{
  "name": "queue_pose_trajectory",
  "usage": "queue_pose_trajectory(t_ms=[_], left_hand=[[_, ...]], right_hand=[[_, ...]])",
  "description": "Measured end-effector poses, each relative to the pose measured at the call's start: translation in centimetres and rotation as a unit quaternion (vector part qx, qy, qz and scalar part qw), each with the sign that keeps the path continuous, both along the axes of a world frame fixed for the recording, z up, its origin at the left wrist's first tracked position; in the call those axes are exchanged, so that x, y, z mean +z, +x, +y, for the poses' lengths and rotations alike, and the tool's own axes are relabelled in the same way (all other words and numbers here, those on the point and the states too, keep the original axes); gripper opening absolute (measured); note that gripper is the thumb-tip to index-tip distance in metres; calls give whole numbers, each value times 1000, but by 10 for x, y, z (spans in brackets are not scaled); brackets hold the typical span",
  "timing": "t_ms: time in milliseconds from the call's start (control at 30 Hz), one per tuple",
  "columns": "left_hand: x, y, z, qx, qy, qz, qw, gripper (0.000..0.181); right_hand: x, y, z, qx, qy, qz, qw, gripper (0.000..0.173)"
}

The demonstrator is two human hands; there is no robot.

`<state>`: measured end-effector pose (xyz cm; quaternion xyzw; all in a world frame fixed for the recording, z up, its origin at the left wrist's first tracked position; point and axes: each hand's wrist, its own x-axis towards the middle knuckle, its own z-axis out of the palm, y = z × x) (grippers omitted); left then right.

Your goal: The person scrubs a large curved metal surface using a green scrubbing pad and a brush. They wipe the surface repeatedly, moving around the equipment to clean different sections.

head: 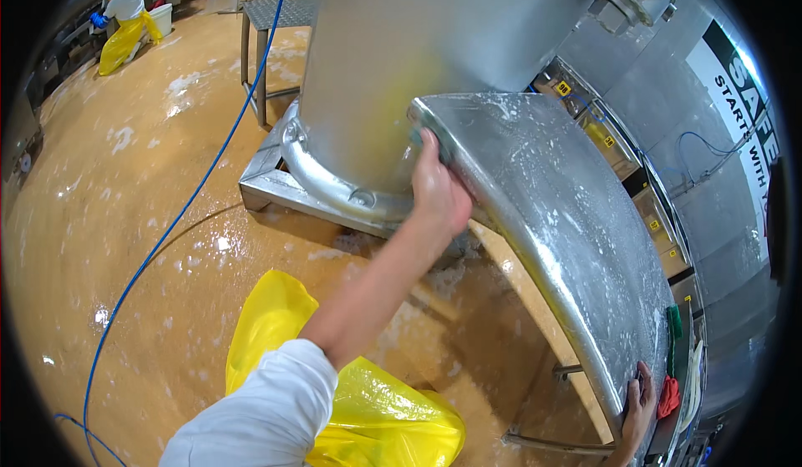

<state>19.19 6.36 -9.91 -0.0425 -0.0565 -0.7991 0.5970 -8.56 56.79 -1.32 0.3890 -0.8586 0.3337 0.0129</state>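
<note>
My left hand (440, 197) is at the near corner of a curved stainless steel table (557, 216). It grips what looks like a green scouring pad (416, 135) against the table's rolled edge. The pad is mostly hidden by my thumb and palm. Suds and water drops cover the steel top. At the lower right, my right hand (640, 398) rests on the same table near its edge, fingers slightly apart, with nothing seen in it. Just behind the corner stands a large steel cylinder (376, 91), bolted through a flange (326, 185) to a steel base frame (301, 201).
A blue hose (207, 179) crosses the wet orange floor (156, 316). Near my right hand lie a red cloth (668, 398) and a green brush or pad (674, 323). A step stand (279, 14) is behind the cylinder. A co-worker (128, 19) in a yellow apron bends beside a white bucket (162, 19).
</note>
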Motion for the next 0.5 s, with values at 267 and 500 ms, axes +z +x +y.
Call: queue_pose_trajectory(t_ms=[267, 500], left_hand=[[35, 7, -11, -66, 176, -104, 977, 68], [10, -5, -3, 1, 62, -26, 998, 67]], right_hand=[[0, -1, 7, -15, 21, 23, 999, 50], [-11, -4, 2, -2, -3, 20, 1000, 50]])
